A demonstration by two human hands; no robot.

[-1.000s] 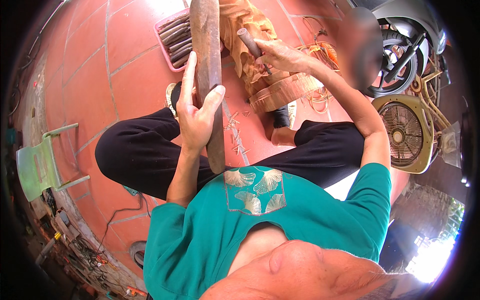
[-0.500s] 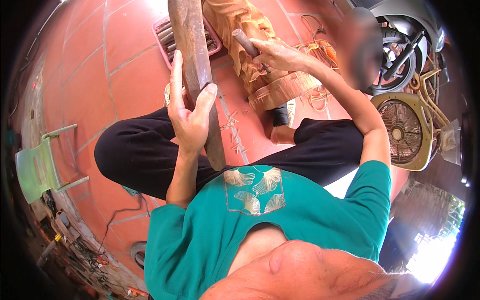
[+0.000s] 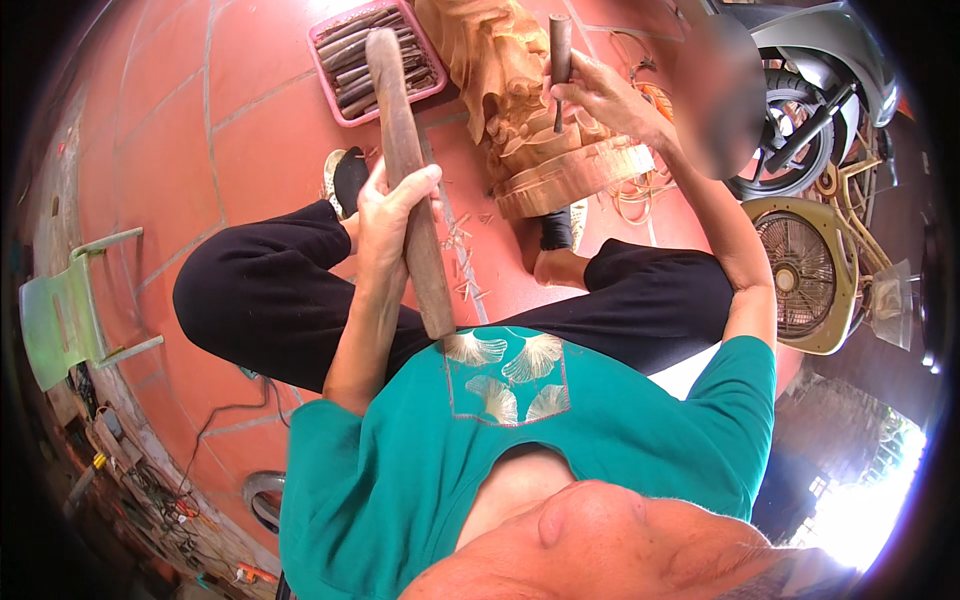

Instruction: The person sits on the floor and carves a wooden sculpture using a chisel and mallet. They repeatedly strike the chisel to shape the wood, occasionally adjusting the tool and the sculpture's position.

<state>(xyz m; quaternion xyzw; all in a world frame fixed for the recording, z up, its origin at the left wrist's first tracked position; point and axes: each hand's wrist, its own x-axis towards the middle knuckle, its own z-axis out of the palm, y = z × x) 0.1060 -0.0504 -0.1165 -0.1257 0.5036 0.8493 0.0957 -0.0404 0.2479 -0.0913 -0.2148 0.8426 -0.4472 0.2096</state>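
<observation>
A green chair (image 3: 60,310) stands far left. The left hand (image 3: 390,205) is clamped around a long wooden mallet (image 3: 408,170), raised over a pink tray (image 3: 375,55). The right hand (image 3: 600,95) grips a chisel (image 3: 560,55) set against the carving (image 3: 520,100). A fan (image 3: 800,275) sits right.

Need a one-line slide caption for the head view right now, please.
Seated cross-legged on red tiles, a person grips a wooden mallet in the left hand while the right hand sets a chisel on a wood carving.

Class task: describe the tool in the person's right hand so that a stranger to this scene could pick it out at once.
Find the pale carved wooden sculpture on the red tiled floor. The right hand holds a chisel upright against it. It is short and dark, unlike the long wooden club in the left hand.
</observation>
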